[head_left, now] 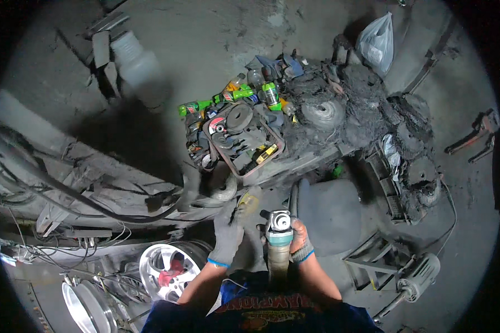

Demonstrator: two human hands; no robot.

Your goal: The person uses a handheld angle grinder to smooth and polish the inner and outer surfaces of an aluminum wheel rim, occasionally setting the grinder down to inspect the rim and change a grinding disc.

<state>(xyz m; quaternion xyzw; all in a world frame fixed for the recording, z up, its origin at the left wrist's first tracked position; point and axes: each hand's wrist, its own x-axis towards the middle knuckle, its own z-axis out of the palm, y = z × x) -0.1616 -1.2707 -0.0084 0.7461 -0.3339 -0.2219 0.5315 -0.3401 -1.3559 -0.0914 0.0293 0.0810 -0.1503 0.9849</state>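
Observation:
An angle grinder with a metal head, a teal collar and a dusty body points away from me in front of my chest. No disc shows on its round silver spindle end. My right hand, in a grey glove with a blue-edged cuff, is closed around the grinder's right side near the head. To the left of the grinder is my left hand, in a grey glove and reaching forward. Its fingers are smeared by motion around a yellowish patch, so I cannot make out their pose or whether they hold anything.
Ahead is a dusty bench with a tray of discs and tools, green-labelled bottles and a worn wheel. A grey rounded seat stands at right. Silver wheel rims and hoses lie left; a motor sits lower right.

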